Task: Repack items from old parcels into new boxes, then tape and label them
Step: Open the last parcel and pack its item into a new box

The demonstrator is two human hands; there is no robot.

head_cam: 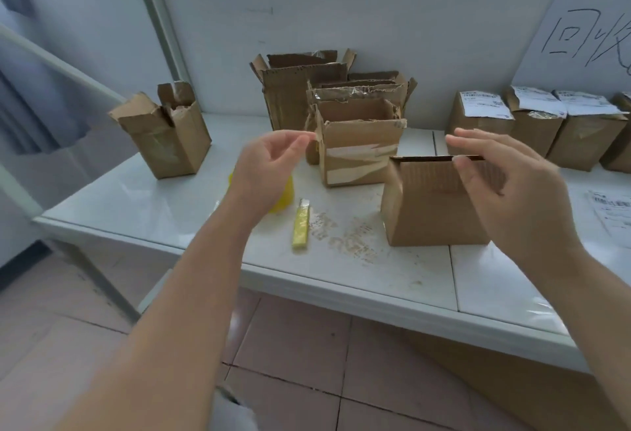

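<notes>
Now right hand (505, 188) at box (426, 218) edge

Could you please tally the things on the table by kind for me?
Torn-open boxes: 5, some overlapping
Plain untorn box: 1
Labelled parcels: 4
Yellow items: 2
Label sheet: 1
Total: 13

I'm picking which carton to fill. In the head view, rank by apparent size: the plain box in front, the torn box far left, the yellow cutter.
1. plain box and torn box: they look alike, and the plain one is nearer the camera, so they are left unranked.
2. yellow cutter: clearly smallest.
</notes>
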